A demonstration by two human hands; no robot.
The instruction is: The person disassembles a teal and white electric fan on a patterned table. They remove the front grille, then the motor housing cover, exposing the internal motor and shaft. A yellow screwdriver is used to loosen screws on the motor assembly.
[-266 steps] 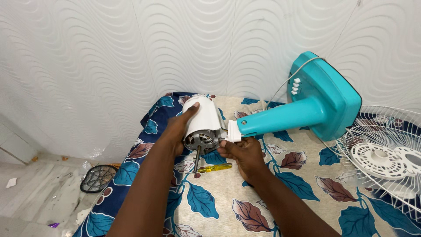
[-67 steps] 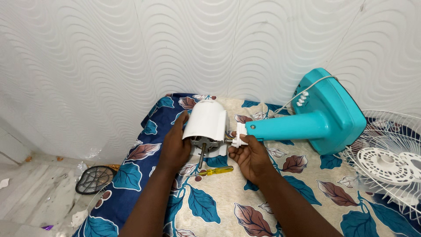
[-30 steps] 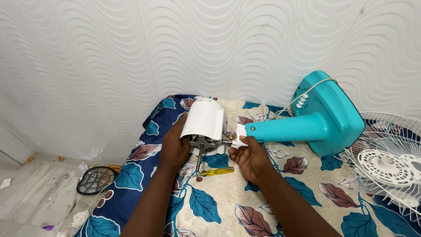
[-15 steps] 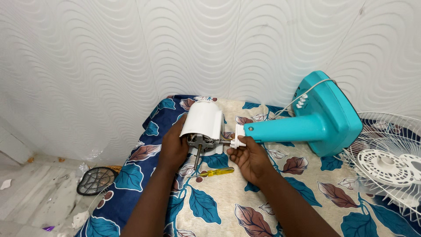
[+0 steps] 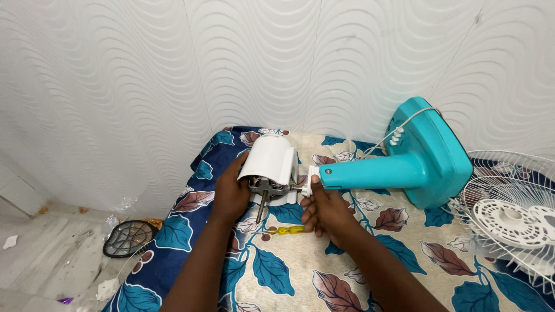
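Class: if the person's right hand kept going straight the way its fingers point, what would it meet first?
Probably the white joint at the end of the teal fan stand; the right hand is already touching it.

- Left hand (image 5: 230,190): bare, palm turned inward, fingers curved and closed against the left side of the white rounded plastic motor housing (image 5: 269,159), thumb up along its edge.
- Left forearm: bare, running from below the housing straight up to the wrist.
- Right hand (image 5: 324,209): bare, just right of the housing, fingertips pinched at its joint, knuckles up.
- Right forearm: bare, angled in from lower right of the housing.
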